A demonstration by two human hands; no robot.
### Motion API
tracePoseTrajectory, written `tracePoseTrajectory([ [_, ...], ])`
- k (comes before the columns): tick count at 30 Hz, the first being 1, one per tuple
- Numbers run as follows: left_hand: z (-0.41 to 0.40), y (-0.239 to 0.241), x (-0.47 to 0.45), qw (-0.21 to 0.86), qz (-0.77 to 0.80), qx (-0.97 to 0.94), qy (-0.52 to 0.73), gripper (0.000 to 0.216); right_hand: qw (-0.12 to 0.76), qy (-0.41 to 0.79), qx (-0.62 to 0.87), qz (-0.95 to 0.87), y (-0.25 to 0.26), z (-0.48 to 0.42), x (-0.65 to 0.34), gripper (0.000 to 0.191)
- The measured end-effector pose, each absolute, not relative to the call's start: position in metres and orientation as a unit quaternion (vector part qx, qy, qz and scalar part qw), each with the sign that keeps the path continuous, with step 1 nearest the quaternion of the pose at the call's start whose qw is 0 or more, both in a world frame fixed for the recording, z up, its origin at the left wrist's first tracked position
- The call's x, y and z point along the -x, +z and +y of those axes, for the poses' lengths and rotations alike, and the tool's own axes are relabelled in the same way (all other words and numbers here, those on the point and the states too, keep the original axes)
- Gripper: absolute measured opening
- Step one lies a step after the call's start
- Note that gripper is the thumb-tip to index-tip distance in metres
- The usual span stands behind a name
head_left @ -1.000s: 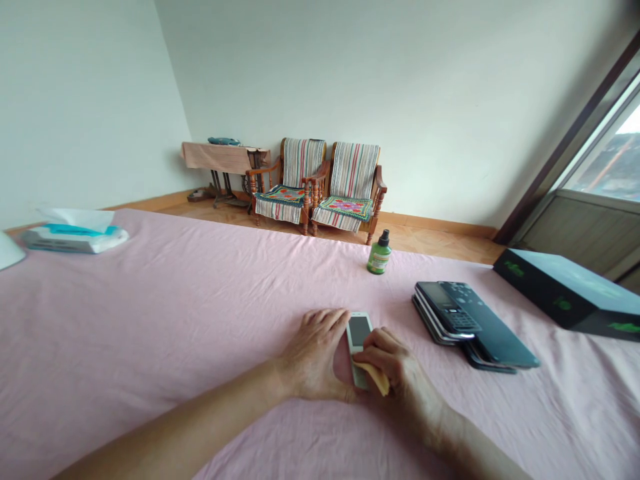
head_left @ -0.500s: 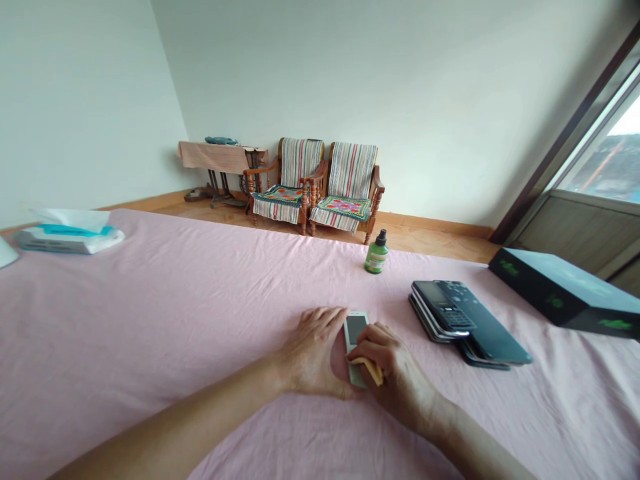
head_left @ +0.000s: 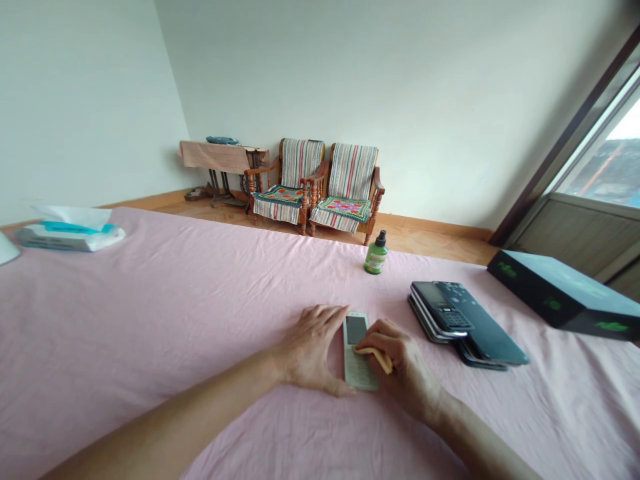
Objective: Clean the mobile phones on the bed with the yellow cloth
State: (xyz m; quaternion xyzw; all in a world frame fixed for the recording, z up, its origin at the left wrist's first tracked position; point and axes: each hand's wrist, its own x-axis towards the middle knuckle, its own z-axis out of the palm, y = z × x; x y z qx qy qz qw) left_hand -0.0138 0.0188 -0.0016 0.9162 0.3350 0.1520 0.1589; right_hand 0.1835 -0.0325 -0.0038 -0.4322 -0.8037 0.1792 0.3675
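Right hand (head_left: 400, 363) slid up white phone (head_left: 358, 368), fingers pinching yellow cloth (head_left: 375, 355); left hand (head_left: 313, 347) fingers flat, steadying.

Left hand (head_left: 313, 350), left of white phone (head_left: 359, 370), bare; right hand (head_left: 400, 363) bare; forearms (head_left: 190, 420) unsleeved to frame edge.
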Motion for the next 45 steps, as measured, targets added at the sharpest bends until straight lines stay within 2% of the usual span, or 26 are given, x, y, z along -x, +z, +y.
tracePoseTrajectory([
  [14, 0.025, -0.005, 0.019, 0.15, 0.309, -0.926, 0.158, 0.113, 0.286, 0.153, 0.395, -0.86, 0.01, -0.043, -0.18, 0.024],
  [22, 0.025, -0.004, 0.02, 0.155, 0.308, -0.926, 0.152, 0.116, 0.383, 0.19, 0.446, -0.786, -0.001, -0.034, -0.195, 0.029],
  [38, 0.024, -0.004, 0.019, 0.164, 0.316, -0.921, 0.156, 0.115, 0.291, 0.149, 0.427, -0.843, 0.006, -0.041, -0.186, 0.025],
  [45, 0.024, -0.006, 0.018, 0.158, 0.327, -0.918, 0.159, 0.119, 0.317, 0.186, 0.429, -0.826, 0.0, -0.045, -0.185, 0.027],
])
